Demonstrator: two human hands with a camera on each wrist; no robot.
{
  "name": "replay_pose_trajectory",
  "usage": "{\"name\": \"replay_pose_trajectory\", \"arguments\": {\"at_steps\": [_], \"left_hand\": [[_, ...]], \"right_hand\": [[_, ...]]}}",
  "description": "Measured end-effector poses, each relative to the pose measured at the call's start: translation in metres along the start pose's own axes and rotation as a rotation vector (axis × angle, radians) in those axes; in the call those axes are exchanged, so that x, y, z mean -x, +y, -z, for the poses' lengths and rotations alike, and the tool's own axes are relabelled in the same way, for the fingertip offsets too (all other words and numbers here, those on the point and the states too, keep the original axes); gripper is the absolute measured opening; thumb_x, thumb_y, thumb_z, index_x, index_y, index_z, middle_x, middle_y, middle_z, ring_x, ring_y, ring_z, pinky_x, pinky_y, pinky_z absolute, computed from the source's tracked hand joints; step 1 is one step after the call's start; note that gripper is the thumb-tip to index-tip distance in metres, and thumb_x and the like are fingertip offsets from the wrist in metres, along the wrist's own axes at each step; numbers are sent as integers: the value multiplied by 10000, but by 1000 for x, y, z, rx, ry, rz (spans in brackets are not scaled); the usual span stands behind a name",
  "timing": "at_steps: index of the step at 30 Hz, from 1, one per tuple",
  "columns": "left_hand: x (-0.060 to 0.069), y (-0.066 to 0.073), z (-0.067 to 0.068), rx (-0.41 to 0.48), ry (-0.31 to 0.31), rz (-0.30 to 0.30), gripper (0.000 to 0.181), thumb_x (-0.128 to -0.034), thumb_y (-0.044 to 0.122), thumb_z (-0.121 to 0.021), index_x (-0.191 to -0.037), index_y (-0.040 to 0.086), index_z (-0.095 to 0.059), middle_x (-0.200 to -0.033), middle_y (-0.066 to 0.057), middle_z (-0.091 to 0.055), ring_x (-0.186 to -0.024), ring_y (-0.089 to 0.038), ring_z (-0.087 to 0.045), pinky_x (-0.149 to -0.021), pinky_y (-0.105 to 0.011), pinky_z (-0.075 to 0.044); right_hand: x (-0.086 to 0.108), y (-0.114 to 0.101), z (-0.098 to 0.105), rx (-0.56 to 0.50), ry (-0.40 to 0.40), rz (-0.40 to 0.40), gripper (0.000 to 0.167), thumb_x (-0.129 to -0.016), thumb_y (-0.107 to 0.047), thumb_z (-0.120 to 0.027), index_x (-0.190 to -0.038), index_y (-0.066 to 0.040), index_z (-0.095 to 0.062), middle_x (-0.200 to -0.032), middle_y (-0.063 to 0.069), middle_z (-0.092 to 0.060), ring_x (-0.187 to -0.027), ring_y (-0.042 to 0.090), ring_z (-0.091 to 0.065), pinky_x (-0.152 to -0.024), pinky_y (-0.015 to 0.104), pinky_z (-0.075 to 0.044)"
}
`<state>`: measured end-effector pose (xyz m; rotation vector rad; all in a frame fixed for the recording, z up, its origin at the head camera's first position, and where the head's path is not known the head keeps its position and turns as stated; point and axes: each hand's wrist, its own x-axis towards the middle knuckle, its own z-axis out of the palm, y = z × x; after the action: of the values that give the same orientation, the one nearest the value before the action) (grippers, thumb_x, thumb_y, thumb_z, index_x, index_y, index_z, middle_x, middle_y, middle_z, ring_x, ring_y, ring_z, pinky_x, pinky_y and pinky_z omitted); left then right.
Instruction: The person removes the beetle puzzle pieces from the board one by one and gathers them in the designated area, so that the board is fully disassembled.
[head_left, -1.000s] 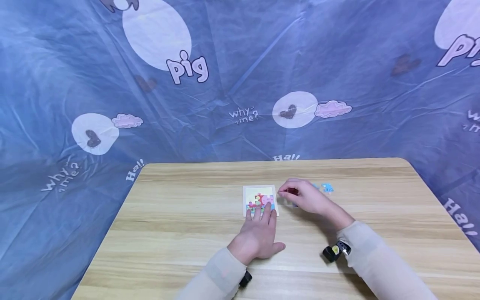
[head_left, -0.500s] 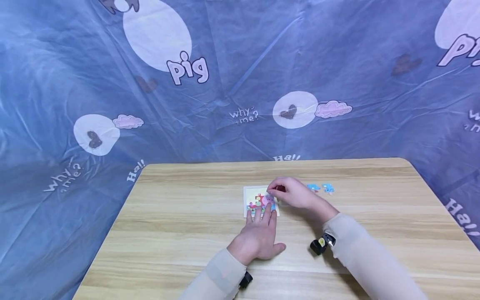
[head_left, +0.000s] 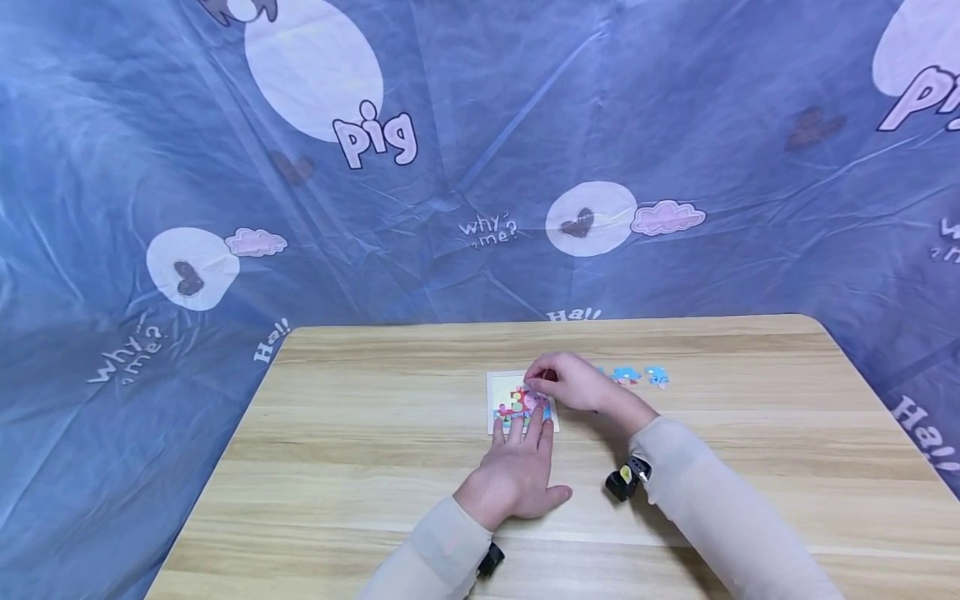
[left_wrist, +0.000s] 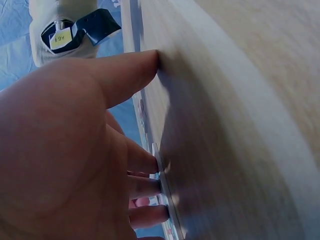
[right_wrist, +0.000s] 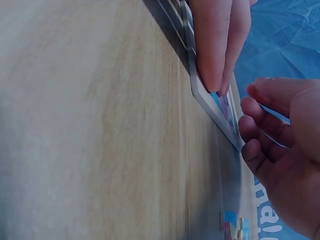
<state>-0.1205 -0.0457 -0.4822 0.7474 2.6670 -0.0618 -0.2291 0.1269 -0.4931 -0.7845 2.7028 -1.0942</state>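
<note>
From my end there's loads of room to pass over the surface [head_left: 337, 433] left of the puzzle frame [head_left: 504, 387]; left hand [head_left: 517, 475] blocks its near edge, right hand [head_left: 573, 382] its right side, loose pieces [head_left: 626, 375] past that.

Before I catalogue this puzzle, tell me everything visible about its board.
The puzzle board is flat and roughly square, with a white rim; material unclear. It lies on the wooden table. Colourful puzzle pieces cover its nearer part; pale yellow shows at the far left. The left hand touches the near side; the right hand is at the far right corner, contact unclear.
</note>
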Motion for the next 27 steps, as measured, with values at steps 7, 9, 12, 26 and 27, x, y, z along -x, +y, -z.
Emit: {"name": "replay_pose_trajectory", "arguments": {"at_steps": [7,9,12,26,27], "left_hand": [[-1,0,0,-38,-3,-1,984,-1011,731,-539,-1729,125,-249,-1836,-69,-138,-1682,-288,-211,-1338,-582,-270],[-2,0,0,-40,0,0,987,-1010,733,-539,-1730,124,-248,-1834,-70,-148,-1683,-288,-207,-1338,-583,-267],[-2,1,0,-46,7,2,994,-1007,733,-544,-1730,119,-246,-1831,-75,-164,-1684,-295,-204,-1337,-590,-265],[-2,3,-3,-66,22,11,978,-1009,731,-537,-1726,125,-264,-1824,-71,-197,-1677,-280,-230,-1323,-598,-287],[-2,3,-3,-65,23,13,978,-1009,731,-538,-1725,125,-266,-1824,-71,-198,-1677,-280,-230,-1322,-598,-288]], "right_hand": [[-8,2,-5,8,-17,-6,144,-1040,-119,-694,-1088,-52,-812,-937,7,-779,-813,47,-633,-796,271,-556],[-9,2,-7,10,-24,-5,147,-1042,-120,-690,-1081,-55,-816,-934,2,-780,-817,40,-635,-811,274,-560],[-11,3,-9,-2,-35,-9,159,-1050,-116,-678,-1077,-44,-817,-884,0,-767,-760,37,-640,-788,269,-564],[-16,4,-13,-39,-41,-56,175,-1062,-123,-660,-1036,-42,-813,-761,-13,-711,-647,54,-617,-710,262,-543],[-17,3,-13,-44,-44,-59,175,-1063,-127,-658,-1035,-42,-809,-747,-12,-704,-640,59,-617,-712,267,-543]]}}
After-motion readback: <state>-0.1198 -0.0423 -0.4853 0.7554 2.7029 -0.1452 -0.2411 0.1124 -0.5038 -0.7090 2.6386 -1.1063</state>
